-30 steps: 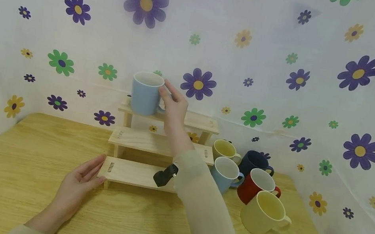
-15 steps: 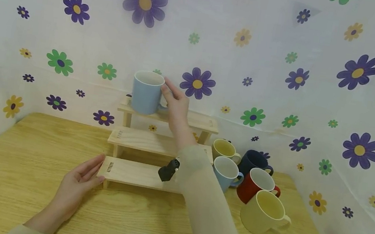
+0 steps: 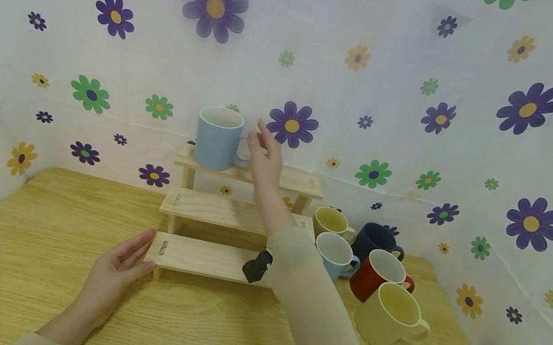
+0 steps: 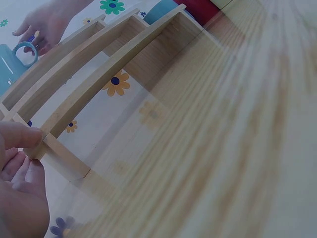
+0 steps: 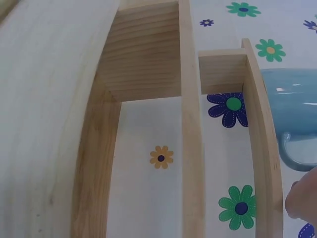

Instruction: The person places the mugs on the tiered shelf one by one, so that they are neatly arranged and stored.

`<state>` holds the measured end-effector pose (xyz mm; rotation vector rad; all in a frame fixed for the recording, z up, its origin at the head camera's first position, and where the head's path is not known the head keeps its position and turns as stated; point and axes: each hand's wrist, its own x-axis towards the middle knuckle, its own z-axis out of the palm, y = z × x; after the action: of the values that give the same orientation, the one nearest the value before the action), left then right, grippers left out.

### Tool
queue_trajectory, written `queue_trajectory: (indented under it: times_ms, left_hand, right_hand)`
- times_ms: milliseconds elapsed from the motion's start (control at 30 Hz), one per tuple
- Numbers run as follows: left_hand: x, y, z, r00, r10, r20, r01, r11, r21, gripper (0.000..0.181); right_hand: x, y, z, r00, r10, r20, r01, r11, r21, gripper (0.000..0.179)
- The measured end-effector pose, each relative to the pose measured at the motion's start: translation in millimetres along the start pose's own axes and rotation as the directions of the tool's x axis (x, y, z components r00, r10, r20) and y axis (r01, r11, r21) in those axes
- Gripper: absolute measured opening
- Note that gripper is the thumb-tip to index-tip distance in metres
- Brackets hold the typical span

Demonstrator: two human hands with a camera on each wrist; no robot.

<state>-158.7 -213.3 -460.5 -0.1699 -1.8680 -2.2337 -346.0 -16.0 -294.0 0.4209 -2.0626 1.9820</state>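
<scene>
A light blue mug (image 3: pixel 218 139) stands upright at the left end of the top step of a three-step wooden shelf (image 3: pixel 250 172), its handle facing right. Just right of that handle is my right hand (image 3: pixel 266 162), fingers loose and holding nothing. The right wrist view shows the mug (image 5: pixel 292 101) on the top board, with a fingertip (image 5: pixel 301 198) near its handle. My left hand (image 3: pixel 114 270) pinches the left end of the lowest step (image 3: pixel 206 257) between thumb and fingers, as the left wrist view also shows on the board's corner (image 4: pixel 43 139).
Right of the shelf several mugs crowd together on the wooden table (image 3: pixel 60 236): yellow (image 3: pixel 330 220), dark blue (image 3: pixel 370 241), light blue (image 3: pixel 332 257), red (image 3: pixel 370 274) and pale yellow (image 3: pixel 383 317). A flower-patterned white cloth (image 3: pixel 248 68) hangs behind and at the sides.
My right hand has let go of the light blue mug and drawn back slightly to the right. The mug stays on the top step. My left hand has kept its place.
</scene>
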Motion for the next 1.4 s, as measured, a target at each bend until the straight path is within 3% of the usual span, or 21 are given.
queue_trajectory:
  times_ms: [100, 267, 500, 700, 933, 1400]
  left_hand:
    - [-0.2, -0.4, 0.3, 1.000, -0.010, -0.003, 0.010, 1.000, 0.014, 0.062]
    - [-0.5, 0.8, 0.4, 1.000, -0.024, -0.011, 0.024, 0.999, 0.044, 0.063]
    - [0.7, -0.3, -0.5, 0.999, -0.039, -0.008, 0.039, 0.998, 0.043, 0.065]
    - [1.6, -1.9, -1.9, 0.999, -0.042, -0.011, 0.042, 0.998, 0.052, 0.065]
    - [0.9, -0.2, 0.2, 0.999, -0.036, -0.007, 0.036, 0.998, 0.043, 0.064]
    - [0.0, -0.8, 0.8, 1.000, -0.019, 0.005, 0.018, 0.999, 0.038, 0.063]
  right_hand:
    - [-9.5, 3, -8, 0.998, -0.063, -0.028, 0.064, 0.998, 0.020, 0.046]
    - [-36.2, 11, -19, 0.986, -0.166, -0.009, 0.166, 0.983, 0.073, 0.049]
    - [-78.1, 18, -27, 0.983, -0.181, 0.026, 0.174, 0.969, 0.177, 0.050]
    - [-103.6, 25, -36, 0.978, -0.195, 0.069, 0.183, 0.971, 0.154, 0.051]
    - [-121.7, 31, -47, 0.964, -0.241, 0.112, 0.225, 0.964, 0.139, 0.051]
    - [-141.1, 41, -65, 0.966, -0.237, 0.105, 0.224, 0.967, 0.119, 0.047]
